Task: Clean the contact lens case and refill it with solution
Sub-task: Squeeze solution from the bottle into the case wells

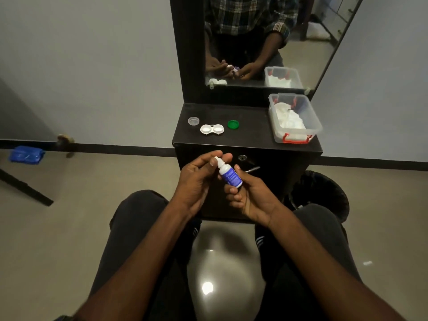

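Here, blue-labelled solution bottle (pixel 230 175), print unreadable, in right grip (pixel 249 195); left (pixel 203 174) pinching its tip.

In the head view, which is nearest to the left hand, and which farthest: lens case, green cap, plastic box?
From the left hand:
1. Lens case, straight ahead on the cabinet top.
2. Green cap, just right of the case.
3. Plastic box, at the far right corner.

Dim, soft indoor light; glare spot on the floor (pixel 207 287); wide-angle bending at edges.
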